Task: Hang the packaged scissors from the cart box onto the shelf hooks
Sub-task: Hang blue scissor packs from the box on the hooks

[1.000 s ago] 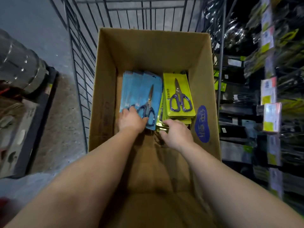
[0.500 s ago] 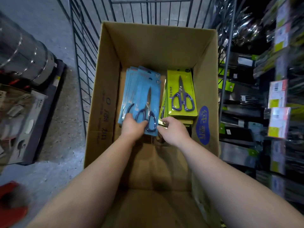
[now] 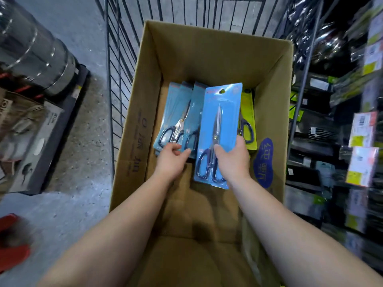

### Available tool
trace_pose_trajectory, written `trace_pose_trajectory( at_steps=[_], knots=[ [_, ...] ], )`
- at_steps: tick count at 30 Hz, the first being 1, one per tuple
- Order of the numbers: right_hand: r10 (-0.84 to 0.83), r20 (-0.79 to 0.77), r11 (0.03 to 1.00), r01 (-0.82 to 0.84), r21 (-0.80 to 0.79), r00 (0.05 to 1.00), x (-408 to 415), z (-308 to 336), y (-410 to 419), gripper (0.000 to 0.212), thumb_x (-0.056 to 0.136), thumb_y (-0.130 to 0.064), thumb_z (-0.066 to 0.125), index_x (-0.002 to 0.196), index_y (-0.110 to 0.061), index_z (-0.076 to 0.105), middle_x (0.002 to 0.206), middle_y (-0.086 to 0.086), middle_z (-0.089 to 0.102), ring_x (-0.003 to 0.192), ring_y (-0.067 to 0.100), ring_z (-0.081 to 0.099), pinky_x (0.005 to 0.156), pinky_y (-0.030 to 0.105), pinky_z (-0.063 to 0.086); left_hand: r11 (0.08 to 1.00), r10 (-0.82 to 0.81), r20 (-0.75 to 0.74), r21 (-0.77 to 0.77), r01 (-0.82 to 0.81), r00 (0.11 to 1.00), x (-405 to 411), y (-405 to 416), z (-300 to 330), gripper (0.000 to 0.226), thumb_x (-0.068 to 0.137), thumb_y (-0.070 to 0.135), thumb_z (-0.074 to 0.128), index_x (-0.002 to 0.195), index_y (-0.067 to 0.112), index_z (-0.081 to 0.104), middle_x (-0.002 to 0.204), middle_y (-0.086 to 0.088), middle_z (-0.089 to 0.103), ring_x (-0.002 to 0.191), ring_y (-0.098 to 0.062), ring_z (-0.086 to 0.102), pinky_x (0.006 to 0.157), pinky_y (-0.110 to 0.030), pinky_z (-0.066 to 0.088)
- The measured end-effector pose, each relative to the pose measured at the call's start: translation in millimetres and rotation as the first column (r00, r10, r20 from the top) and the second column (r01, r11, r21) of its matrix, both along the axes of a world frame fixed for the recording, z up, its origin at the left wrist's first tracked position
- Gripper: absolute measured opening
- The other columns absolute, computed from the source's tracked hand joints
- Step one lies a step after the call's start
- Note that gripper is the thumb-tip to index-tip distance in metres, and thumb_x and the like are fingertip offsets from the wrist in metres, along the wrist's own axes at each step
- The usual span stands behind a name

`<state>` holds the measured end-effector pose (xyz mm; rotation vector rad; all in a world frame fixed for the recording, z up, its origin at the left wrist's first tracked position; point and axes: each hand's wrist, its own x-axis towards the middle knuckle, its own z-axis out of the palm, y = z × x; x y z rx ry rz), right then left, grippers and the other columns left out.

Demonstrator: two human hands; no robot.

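Observation:
A brown cardboard box stands in a wire cart. Inside lies a fanned stack of blue scissor packs on the left and a yellow-green stack on the right, mostly hidden. My right hand grips one blue scissor pack by its lower right part and holds it lifted above the yellow stack, hang hole pointing away. My left hand rests on the near end of the blue stack with fingers curled at the top pack's edge.
Shelves with hanging packaged goods and price tags run along the right. On the floor at left are metal ducting, a printed carton and a red object. The box's near half shows bare cardboard.
My right hand left the yellow stack, took one blue pack and lifted it up and rightward. My left hand stayed at the blue stack's near end.

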<state>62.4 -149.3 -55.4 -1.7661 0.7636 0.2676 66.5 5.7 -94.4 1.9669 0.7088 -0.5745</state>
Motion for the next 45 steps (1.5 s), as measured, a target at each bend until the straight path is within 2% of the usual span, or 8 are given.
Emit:
trace_pose_trajectory(
  at_steps=[6, 11, 20, 25, 31, 37, 42, 45],
  knots=[
    [-0.052, -0.074, 0.998, 0.051, -0.02, 0.996, -17, -15, -21, 0.026, 0.088, -0.013, 0.066, 0.111, -0.021, 0.056, 0.102, -0.008, 0.067, 0.09, 0.012, 0.065, 0.077, 0.026, 0.052, 0.959, -0.155, -0.026, 0.237, 0.156, 0.988, 38, -19, -27, 0.058, 0.083, 0.036, 0.076, 0.131, 0.011, 0.054, 0.122, -0.008, 0.064, 0.111, -0.029, 0.061, 0.096, -0.04, 0.05],
    [-0.052, -0.09, 0.997, 0.056, 0.049, 0.995, -21, -22, -28, 0.027, 0.089, -0.013, 0.067, 0.109, -0.027, 0.053, 0.093, -0.019, 0.061, 0.082, -0.002, 0.06, 0.064, 0.013, 0.048, 0.936, -0.132, -0.029, 0.325, 0.134, 0.991, 49, -37, -34, 0.058, 0.08, 0.038, 0.078, 0.128, 0.013, 0.056, 0.127, -0.01, 0.061, 0.116, -0.033, 0.059, 0.095, -0.04, 0.049],
    [-0.041, -0.091, 0.998, 0.045, 0.038, 0.995, -23, -27, -36, 0.025, 0.087, -0.012, 0.067, 0.107, -0.023, 0.056, 0.089, -0.02, 0.062, 0.078, -0.004, 0.06, 0.07, 0.018, 0.052, 0.861, -0.2, -0.097, 0.458, 0.222, 0.975, 75, -43, -36, 0.065, 0.073, 0.041, 0.082, 0.124, 0.012, 0.054, 0.128, -0.015, 0.054, 0.119, -0.037, 0.052, 0.095, -0.044, 0.049],
    [-0.036, -0.108, 0.997, 0.043, 0.063, 0.994, -28, -27, -35, 0.026, 0.089, -0.014, 0.068, 0.109, -0.022, 0.055, 0.093, -0.018, 0.061, 0.08, -0.002, 0.061, 0.062, 0.012, 0.05, 0.912, -0.215, -0.134, 0.327, 0.248, 0.967, 75, -39, -30, 0.056, 0.078, 0.032, 0.082, 0.121, 0.01, 0.055, 0.12, -0.012, 0.062, 0.109, -0.035, 0.06, 0.088, -0.039, 0.052],
    [-0.009, -0.15, 0.997, 0.019, 0.069, 0.989, -29, -25, -34, 0.025, 0.087, -0.016, 0.07, 0.108, -0.022, 0.058, 0.105, -0.007, 0.069, 0.094, 0.014, 0.067, 0.085, 0.037, 0.057, 0.995, -0.058, -0.139, 0.068, 0.068, 0.989, 43, -24, -16, 0.045, 0.083, 0.009, 0.077, 0.121, 0.007, 0.054, 0.121, -0.008, 0.064, 0.107, -0.026, 0.061, 0.095, -0.037, 0.051],
    [0.068, -0.222, 0.993, -0.044, 0.11, 0.973, -35, -10, -33, 0.016, 0.094, -0.012, 0.058, 0.107, -0.021, 0.06, 0.104, 0.001, 0.07, 0.087, 0.019, 0.069, 0.075, 0.037, 0.059, 0.992, -0.004, -0.16, -0.125, -0.016, 0.987, -5, 0, 18, 0.032, 0.088, -0.007, 0.066, 0.114, 0.007, 0.056, 0.101, -0.01, 0.065, 0.069, -0.016, 0.062, 0.046, -0.018, 0.053],
    [0.119, -0.244, 0.981, -0.075, 0.18, 0.963, -41, 21, -38, 0.021, 0.092, -0.002, 0.055, 0.105, -0.017, 0.061, 0.103, 0.009, 0.071, 0.089, 0.029, 0.07, 0.079, 0.045, 0.058, 0.982, -0.063, -0.164, -0.187, 0.032, 0.984, -33, 12, 48, 0.024, 0.092, -0.003, 0.06, 0.112, 0.009, 0.06, 0.108, -0.016, 0.071, 0.093, -0.03, 0.07, 0.084, -0.045, 0.059],
    [0.15, -0.269, 0.971, -0.091, 0.22, 0.951, -45, 39, -47, 0.023, 0.09, 0.002, 0.053, 0.106, -0.011, 0.063, 0.101, 0.012, 0.071, 0.08, 0.027, 0.068, 0.069, 0.035, 0.056, 0.974, 0.005, -0.112, -0.224, -0.031, 0.994, -46, 9, 70, 0.025, 0.094, -0.003, 0.055, 0.115, 0.01, 0.058, 0.104, -0.013, 0.071, 0.094, -0.03, 0.069, 0.083, -0.042, 0.058]
  ],
)
